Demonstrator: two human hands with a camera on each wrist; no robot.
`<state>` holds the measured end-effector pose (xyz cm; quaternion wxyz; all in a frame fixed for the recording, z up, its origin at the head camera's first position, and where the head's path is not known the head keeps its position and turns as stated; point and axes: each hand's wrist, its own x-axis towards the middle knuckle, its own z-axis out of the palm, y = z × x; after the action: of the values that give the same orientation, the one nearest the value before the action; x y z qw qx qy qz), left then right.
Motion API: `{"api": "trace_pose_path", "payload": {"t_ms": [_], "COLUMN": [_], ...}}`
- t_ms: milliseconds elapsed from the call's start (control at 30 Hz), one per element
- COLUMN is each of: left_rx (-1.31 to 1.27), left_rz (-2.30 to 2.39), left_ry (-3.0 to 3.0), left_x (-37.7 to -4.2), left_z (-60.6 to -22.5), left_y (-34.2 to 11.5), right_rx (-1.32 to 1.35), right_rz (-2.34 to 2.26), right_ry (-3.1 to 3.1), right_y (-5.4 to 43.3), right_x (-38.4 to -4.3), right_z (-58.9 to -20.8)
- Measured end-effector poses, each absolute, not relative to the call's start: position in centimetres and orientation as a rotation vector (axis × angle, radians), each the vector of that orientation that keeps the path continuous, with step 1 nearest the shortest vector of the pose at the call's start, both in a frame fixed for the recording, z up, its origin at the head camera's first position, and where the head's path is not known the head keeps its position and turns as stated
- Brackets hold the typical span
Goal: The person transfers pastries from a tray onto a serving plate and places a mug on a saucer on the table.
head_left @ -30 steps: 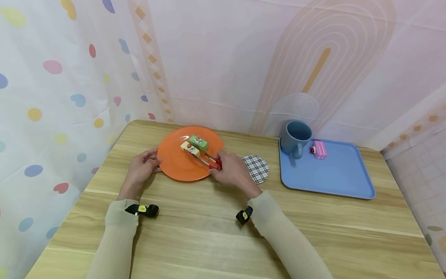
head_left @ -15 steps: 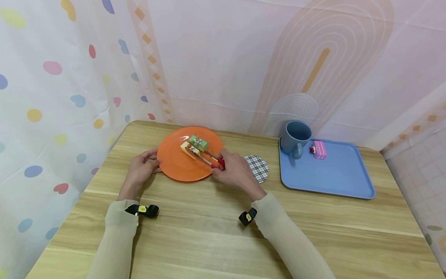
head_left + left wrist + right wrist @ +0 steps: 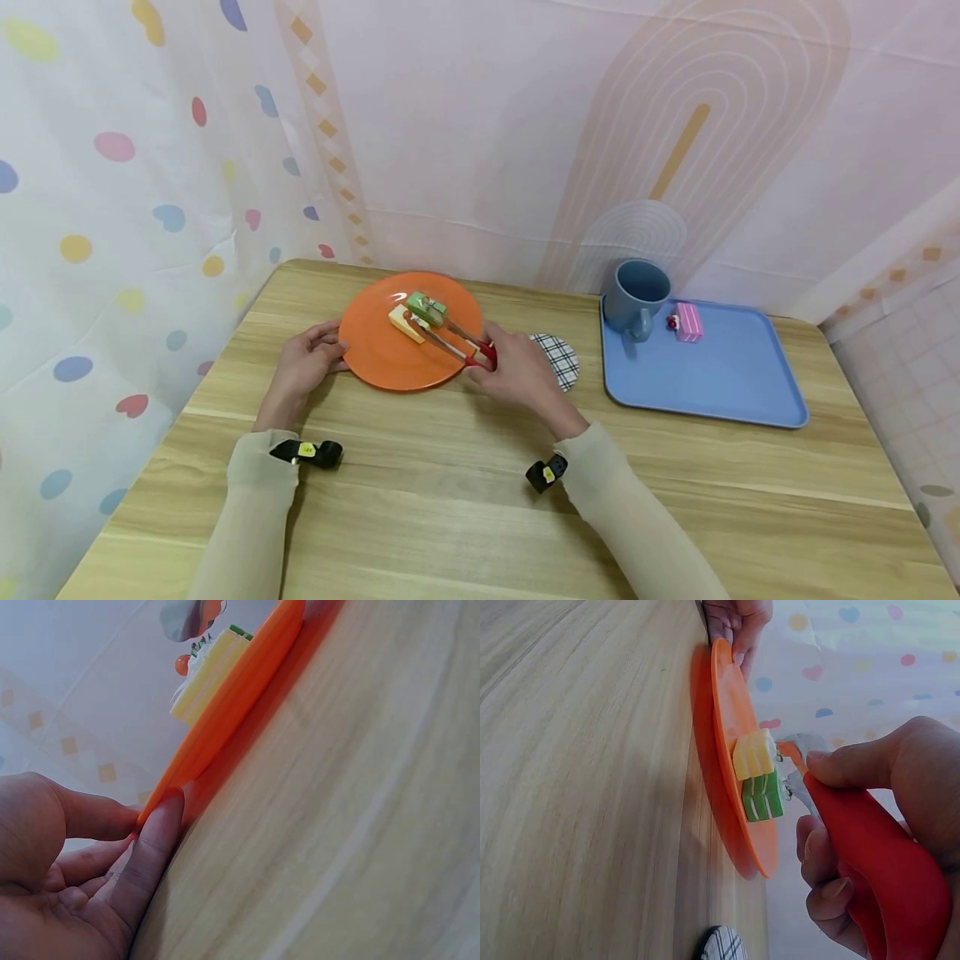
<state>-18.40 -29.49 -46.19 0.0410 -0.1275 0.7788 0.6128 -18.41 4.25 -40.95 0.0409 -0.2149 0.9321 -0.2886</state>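
Note:
My left hand (image 3: pixel 303 362) pinches the near-left rim of an orange plate (image 3: pixel 375 358); in the left wrist view the thumb and a finger lie on either side of the rim. On the plate, side by side, sit a yellow toy cake slice (image 3: pixel 406 325) and a green toy cake slice (image 3: pixel 425 307). My right hand (image 3: pixel 521 375) grips a pair of tongs (image 3: pixel 877 855) by the red handles. Their metal ends are spread apart and reach over the two slices. In the left wrist view, a metal end stands above the yellow slice with a small gap.
A checked round coaster (image 3: pixel 561 358) lies partly behind my right hand. Farther right, a blue tray (image 3: pixel 720 387) bears a blue-grey mug (image 3: pixel 636 300) and a pink toy cake slice (image 3: pixel 688 322). Patterned curtains (image 3: pixel 465 150) hang behind the wooden table (image 3: pixel 420 500).
My right hand has drawn back to the right with the tongs, covering more of the coaster. Both cake slices stay on the plate, and my left hand keeps its place.

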Motion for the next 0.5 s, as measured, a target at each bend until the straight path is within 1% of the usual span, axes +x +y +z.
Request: {"api": "trace_pose_path", "payload": {"t_ms": [500], "left_rx": [-0.404], "left_rz": [1.879], "left_ry": [2.393], "left_x": [-18.7], "left_z": [-46.4], "left_y": [-29.5], "right_rx": [-0.543], "right_rz": [-0.962], "right_ry": [2.829], "right_y": [6.0], "right_x": [-17.7], "right_z": [-40.7]}}
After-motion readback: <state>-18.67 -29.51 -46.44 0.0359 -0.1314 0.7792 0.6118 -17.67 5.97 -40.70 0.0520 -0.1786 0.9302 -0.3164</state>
